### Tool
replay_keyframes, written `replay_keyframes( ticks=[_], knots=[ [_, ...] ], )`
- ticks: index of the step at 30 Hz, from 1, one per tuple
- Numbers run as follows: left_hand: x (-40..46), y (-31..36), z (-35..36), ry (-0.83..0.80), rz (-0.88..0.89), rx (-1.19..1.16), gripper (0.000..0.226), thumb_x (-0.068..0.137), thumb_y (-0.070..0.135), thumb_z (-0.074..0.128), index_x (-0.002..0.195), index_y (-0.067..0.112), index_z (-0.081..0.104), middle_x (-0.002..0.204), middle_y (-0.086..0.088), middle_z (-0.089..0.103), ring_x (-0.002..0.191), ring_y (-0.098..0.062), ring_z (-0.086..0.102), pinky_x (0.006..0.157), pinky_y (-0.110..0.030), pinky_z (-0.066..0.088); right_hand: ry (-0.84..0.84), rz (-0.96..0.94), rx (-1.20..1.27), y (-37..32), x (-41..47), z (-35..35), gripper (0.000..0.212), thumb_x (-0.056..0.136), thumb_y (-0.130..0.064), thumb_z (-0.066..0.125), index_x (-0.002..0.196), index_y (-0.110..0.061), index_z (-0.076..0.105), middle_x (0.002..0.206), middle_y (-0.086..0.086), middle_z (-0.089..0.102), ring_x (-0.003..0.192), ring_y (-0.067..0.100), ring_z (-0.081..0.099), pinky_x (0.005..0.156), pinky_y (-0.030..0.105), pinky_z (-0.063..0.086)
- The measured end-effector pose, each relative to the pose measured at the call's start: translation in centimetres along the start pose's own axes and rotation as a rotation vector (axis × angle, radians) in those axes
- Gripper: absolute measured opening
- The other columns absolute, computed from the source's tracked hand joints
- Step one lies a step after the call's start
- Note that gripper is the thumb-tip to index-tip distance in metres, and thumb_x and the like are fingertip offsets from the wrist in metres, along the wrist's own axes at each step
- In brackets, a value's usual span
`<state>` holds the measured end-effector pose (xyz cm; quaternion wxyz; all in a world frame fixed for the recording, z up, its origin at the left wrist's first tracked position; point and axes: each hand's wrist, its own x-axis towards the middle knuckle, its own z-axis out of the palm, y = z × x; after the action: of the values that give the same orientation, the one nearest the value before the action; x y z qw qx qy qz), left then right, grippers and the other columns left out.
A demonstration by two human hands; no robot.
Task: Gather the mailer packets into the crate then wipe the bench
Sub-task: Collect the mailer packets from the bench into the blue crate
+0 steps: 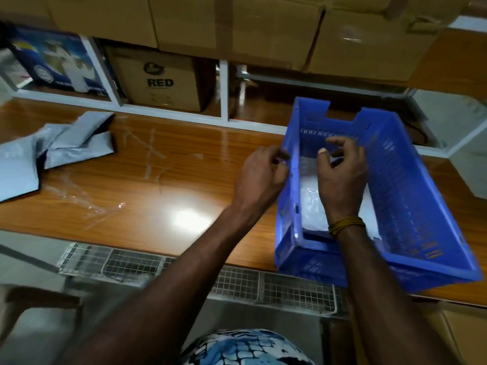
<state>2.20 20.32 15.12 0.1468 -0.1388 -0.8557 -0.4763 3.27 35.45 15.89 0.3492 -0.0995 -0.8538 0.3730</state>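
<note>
Wood, glossy and orange-brown, makes up the bench (pixel 163 185) in front of me, with a bright glare spot near its front edge and some scraps of clear film (pixel 105 206) lying on it. Cardboard boxes (pixel 237 25) are stacked along the shelf behind, and one lower box (pixel 158 80) is printed with the word RED. My blue plastic crate (pixel 411 196) sits on the right part of the bench, its near end jutting past the front edge. Grey mailer packets (pixel 52 146) lie in a crumpled pile at the far left of the bench, well apart from both my hands. White packets (pixel 311 204) already lie flat on the crate floor, directly under my right hand (pixel 342 175). That hand hovers inside the crate with its fingers spread and loosely curled, gripping nothing; a yellow thread band (pixel 346 224) circles the wrist. My left hand (pixel 261 172) is at the crate's left wall, the fingertips bent in against the rim; whether they pinch the wall or merely touch it I cannot tell. A wire mesh tray (pixel 184 267) hangs below the bench's front edge, between me and the crate.
</note>
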Motion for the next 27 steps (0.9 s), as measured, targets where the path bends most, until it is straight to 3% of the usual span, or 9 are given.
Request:
replay_keyframes(
  ticks=[9,13,16,24,27],
  knots=[
    [-4.2,-9.8,-15.4,0.23,-0.205,0.091,0.019,0.092,0.028,0.054,0.104,0.025,0.068,0.105,0.007,0.067,0.082,-0.007,0.062,0.074,-0.037,0.055,-0.303,-0.182,0.107,-12.6,-8.8,11.0,0.019,0.092,-0.028,0.058,0.11,-0.024,0.061,0.104,-0.002,0.053,0.081,0.008,0.052,0.069,0.018,0.045],
    [-6.7,-13.5,-21.1,0.285,-0.286,0.175,0.018,0.09,0.028,0.055,0.102,0.029,0.067,0.104,0.01,0.068,0.078,-0.006,0.06,0.069,-0.029,0.05,-0.396,-0.194,0.169,-17.0,-12.6,15.7,0.021,0.092,-0.029,0.059,0.112,-0.024,0.06,0.107,-0.003,0.051,0.087,0.011,0.053,0.072,0.034,0.053],
    [-8.4,-15.8,-24.9,0.313,-0.333,0.219,0.018,0.089,0.028,0.055,0.103,0.03,0.067,0.103,0.011,0.068,0.076,-0.006,0.059,0.067,-0.027,0.047,-0.456,-0.206,0.189,-20.0,-15.0,18.6,0.022,0.092,-0.03,0.059,0.114,-0.026,0.059,0.111,-0.003,0.05,0.09,0.01,0.054,0.073,0.033,0.054],
    [-10.2,-20.0,-31.1,0.424,-0.434,0.221,0.019,0.088,0.027,0.056,0.104,0.028,0.067,0.102,0.009,0.067,0.076,-0.008,0.061,0.07,-0.031,0.052,-0.633,-0.243,0.244,-24.8,-18.4,23.6,0.026,0.093,-0.03,0.06,0.119,-0.03,0.056,0.122,-0.001,0.048,0.103,0.015,0.056,0.078,0.035,0.057],
    [-10.3,-21.4,-32.3,0.436,-0.467,0.207,0.019,0.087,0.027,0.055,0.103,0.032,0.064,0.099,0.011,0.065,0.074,-0.008,0.062,0.069,-0.033,0.054,-0.679,-0.257,0.226,-25.9,-18.5,25.4,0.028,0.093,-0.031,0.059,0.12,-0.029,0.056,0.116,-0.005,0.043,0.104,0.016,0.056,0.077,0.032,0.056]
  ],
)
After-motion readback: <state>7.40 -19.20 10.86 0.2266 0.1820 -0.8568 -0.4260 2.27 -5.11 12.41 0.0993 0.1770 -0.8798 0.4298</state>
